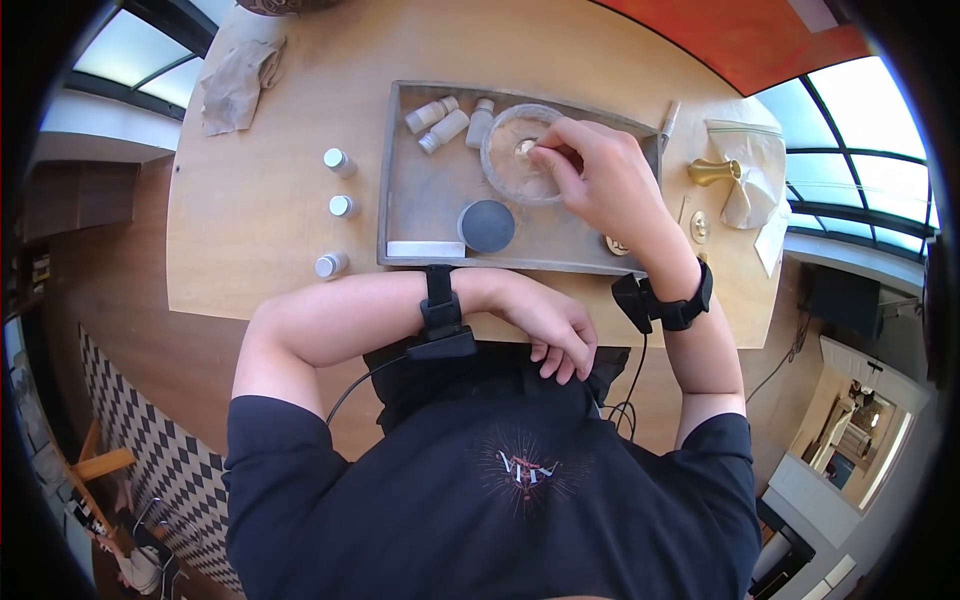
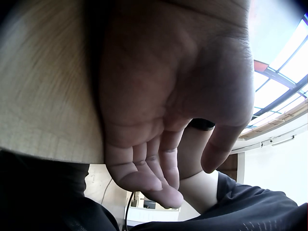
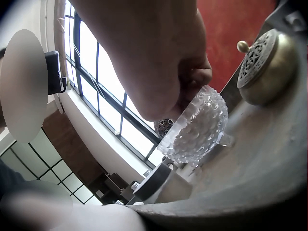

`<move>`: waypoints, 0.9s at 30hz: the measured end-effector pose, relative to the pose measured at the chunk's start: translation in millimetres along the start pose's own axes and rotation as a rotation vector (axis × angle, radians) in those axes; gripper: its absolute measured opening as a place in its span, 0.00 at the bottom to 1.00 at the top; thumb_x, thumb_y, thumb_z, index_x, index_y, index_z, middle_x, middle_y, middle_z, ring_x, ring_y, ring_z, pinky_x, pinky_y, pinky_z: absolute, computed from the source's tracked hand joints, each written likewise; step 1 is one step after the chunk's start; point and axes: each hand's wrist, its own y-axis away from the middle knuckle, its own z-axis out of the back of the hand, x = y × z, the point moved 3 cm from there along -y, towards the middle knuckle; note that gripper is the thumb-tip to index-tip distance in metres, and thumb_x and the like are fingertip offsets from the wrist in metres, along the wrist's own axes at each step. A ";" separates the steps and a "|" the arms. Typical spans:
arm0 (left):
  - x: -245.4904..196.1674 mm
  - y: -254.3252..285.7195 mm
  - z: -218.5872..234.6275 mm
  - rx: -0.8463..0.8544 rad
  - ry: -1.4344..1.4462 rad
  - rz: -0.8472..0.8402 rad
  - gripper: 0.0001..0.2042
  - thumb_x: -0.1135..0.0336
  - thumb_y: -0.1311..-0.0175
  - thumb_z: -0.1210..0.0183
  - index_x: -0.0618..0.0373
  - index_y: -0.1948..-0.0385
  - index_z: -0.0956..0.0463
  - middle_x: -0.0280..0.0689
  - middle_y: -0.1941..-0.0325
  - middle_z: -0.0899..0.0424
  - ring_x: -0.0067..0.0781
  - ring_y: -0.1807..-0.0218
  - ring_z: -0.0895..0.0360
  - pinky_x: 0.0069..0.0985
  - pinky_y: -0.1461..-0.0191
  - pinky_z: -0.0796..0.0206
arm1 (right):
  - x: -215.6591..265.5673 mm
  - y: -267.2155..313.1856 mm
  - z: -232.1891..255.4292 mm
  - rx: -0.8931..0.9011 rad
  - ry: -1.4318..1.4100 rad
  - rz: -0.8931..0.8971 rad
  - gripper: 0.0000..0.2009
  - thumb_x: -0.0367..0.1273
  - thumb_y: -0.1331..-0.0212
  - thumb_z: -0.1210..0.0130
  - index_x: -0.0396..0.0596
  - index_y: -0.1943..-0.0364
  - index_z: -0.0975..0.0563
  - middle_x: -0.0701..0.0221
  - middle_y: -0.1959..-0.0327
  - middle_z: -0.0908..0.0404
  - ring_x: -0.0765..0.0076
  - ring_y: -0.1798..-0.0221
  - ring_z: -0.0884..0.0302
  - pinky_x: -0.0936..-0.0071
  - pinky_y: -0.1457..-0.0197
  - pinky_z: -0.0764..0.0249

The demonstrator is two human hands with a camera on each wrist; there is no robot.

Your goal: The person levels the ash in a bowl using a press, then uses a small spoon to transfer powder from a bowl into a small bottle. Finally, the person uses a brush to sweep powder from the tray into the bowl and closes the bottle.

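My right hand [image 1: 605,170] reaches over a clear textured glass bowl [image 1: 493,175] holding pale powder. Its thumb and forefinger pinch a small pale thing [image 1: 523,149] inside the bowl; I cannot tell its kind. In the right wrist view, the curled fingers dip behind the rim of the glass bowl [image 3: 204,125]. The bowl stands in a grey tray [image 1: 410,190], beside a round jar with a dark lid [image 1: 487,226]. At the table's near edge, my left hand [image 1: 550,320] hangs loosely with relaxed fingers, holding nothing. The left wrist view shows its palm [image 2: 144,86].
Small bottles [image 1: 443,131] lie in the tray's far left, a white box [image 1: 426,248] along its near side. A brass burner with openwork lid [image 3: 269,67] sits near the bowl. Capped bottles [image 1: 341,206] stand left of the tray; a gold vase [image 1: 712,172] lies right.
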 end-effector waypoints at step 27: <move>1.5 -0.7 0.6 -0.002 0.001 -0.002 0.17 0.57 0.28 0.42 0.64 0.53 0.19 0.38 0.60 0.12 0.24 0.64 0.16 0.22 0.62 0.27 | 7.5 -9.0 -9.8 -0.068 0.059 0.102 0.06 0.32 0.37 0.38 0.45 0.67 0.21 0.60 0.73 0.17 0.48 0.68 0.18 0.56 0.64 0.23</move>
